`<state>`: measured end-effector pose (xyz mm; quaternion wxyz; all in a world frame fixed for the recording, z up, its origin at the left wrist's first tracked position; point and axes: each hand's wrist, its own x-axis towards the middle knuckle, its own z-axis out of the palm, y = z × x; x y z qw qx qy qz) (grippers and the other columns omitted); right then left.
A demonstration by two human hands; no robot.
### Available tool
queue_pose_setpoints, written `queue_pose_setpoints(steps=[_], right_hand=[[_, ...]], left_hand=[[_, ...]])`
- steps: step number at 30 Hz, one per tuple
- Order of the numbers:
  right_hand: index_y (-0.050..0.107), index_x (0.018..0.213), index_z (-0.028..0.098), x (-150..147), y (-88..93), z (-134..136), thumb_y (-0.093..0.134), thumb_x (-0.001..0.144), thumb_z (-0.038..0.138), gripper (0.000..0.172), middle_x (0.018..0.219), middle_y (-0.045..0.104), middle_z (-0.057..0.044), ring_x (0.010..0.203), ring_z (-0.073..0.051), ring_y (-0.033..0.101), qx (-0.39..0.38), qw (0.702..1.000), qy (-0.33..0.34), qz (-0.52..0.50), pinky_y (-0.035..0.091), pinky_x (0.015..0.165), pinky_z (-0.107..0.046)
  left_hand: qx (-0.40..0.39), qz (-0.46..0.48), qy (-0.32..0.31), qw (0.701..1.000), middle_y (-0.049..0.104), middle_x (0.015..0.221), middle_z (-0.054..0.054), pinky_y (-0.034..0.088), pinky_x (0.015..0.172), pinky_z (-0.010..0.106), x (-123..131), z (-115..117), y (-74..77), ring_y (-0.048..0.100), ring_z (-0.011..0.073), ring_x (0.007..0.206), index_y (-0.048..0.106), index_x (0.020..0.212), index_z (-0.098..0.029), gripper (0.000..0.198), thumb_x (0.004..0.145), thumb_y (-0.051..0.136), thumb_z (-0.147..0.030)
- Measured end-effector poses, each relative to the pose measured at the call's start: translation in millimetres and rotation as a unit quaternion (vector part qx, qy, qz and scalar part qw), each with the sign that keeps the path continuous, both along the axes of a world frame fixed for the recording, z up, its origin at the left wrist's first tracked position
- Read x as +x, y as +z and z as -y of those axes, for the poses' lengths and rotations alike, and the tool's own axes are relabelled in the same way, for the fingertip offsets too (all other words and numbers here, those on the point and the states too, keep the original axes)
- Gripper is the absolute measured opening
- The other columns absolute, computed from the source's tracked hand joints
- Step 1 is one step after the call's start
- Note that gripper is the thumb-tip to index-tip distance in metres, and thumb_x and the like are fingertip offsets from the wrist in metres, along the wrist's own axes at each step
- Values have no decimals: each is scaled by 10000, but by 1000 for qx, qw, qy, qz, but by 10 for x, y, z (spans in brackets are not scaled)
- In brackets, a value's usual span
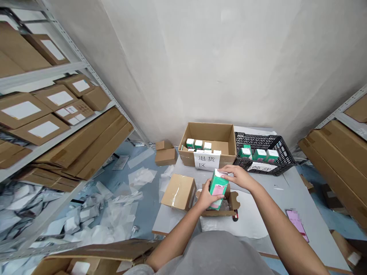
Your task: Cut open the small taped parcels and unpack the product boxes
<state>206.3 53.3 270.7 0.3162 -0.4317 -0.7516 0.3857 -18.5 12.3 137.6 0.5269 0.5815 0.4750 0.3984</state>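
green-and-white product box (215,190) held upright above an open kraft mailer box (218,210) near the front of a grey work table (183,168), gripped in both hands: the left hand (208,198) wraps the lower side, its fingers (217,197) clamped on the front face, while the right hand (239,177) caps the top end, its fingers (225,170) together and pressed on the box. the mailer's flaps stand open, and its contents are hidden behind the hands. just left of it, a taped kraft box (178,192) sits closed, the only carton on the table that shows as sealed. toward the far edge, a cardboard carton (208,131) with a paper sign (205,161) reading 退货区 holds a row of white-topped boxes (197,144), and beside it, at the far right corner, a black plastic crate (263,143) holds several green-and-white boxes (259,154); neither is emptied. a white sheet (237,217) lies under the mailer, and a pink card (296,225) rests near the right edge. loaded metal shelving (69,65) lines the left, above paper litter (114,225) on the floor.
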Motion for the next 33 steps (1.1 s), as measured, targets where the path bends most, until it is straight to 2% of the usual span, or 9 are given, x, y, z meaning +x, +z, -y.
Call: queue_pose_setpoints(steps=[4, 9, 12, 15, 20, 23, 27, 31, 33], right_hand=[[732, 1411, 305, 34, -36, -12, 596, 1045, 492, 434, 1297, 772, -94, 1145, -287, 733, 24, 995, 51, 81, 563, 1014, -417], [749, 1390, 322, 21, -138, 3, 641, 1011, 450, 414, 1312, 789, -75, 1168, -321, 751, 9, 992, 68, 109, 579, 1001, -422], [761, 1370, 335, -20, -184, 26, 609, 1027, 435, 388, 1325, 786, -65, 1186, -325, 753, 18, 992, 43, 121, 575, 1014, -412], [721, 1422, 350, -46, -221, 40, 564, 1046, 426, 414, 1279, 806, -57, 1097, -313, 783, 32, 988, 8, 148, 590, 948, -388], [731, 1386, 353, -47, -289, 17, 479, 1066, 378, 408, 1123, 846, -44, 923, -270, 803, 47, 982, -33, 179, 582, 822, -333], [759, 1306, 364, -69, -345, 1, 483, 1063, 403, 370, 1096, 846, -37, 926, -273, 798, 48, 986, -68, 146, 584, 827, -345], [765, 1207, 342, -109, -464, -46, 492, 1053, 468, 338, 1052, 836, -49, 933, -284, 784, 40, 987, -144, 61, 602, 840, -384], [676, 1175, 284, -134, -647, -127, 572, 971, 599, 390, 863, 766, -41, 664, -241, 702, -48, 963, -250, -88, 588, 565, -351], [625, 1175, 279, -154, -714, -120, 667, 887, 648, 471, 912, 738, -35, 622, -220, 671, -72, 944, -287, -147, 569, 499, -341]], left_hand=[[-10, -7, -6, 1000, 708, 1247, 70, 521, 1052, 443, -21, 46, -18, 669, 299, 1152, 602, 1320, -224, 864, 576, 1009, -385], [-20, 25, -12, 999, 699, 1213, 55, 531, 1005, 420, 15, 122, -116, 671, 279, 1116, 584, 1285, -235, 792, 636, 966, -478], [-37, 47, -6, 998, 701, 1182, 55, 535, 980, 411, 62, 159, -183, 679, 268, 1085, 577, 1252, -231, 721, 700, 912, -552], [-41, 62, -4, 997, 705, 1179, 63, 539, 980, 423, 88, 177, -207, 684, 272, 1078, 576, 1245, -233, 707, 729, 877, -612], [-38, 76, -29, 996, 718, 1194, 72, 524, 1045, 461, 103, 137, -106, 683, 285, 1131, 596, 1250, -247, 575, 884, 724, -672], [-30, 81, -58, 995, 710, 1251, 81, 531, 1059, 485, 124, 67, 20, 676, 300, 1167, 563, 1372, -263, 656, 879, 749, -653], [27, 69, -66, 995, 555, 1553, 109, 464, 1178, 497, 136, -33, 172, 579, 311, 1373, 356, 1617, -297, 855, 915, 733, -608], [80, 55, -81, 992, 493, 1621, 123, 426, 1224, 512, 106, -76, 228, 539, 318, 1437, 202, 1700, -307, 952, 945, 704, -594], [93, 42, -76, 992, 529, 1585, 136, 425, 1224, 526, 80, -79, 221, 558, 325, 1421, 166, 1712, -291, 986, 945, 706, -597]])
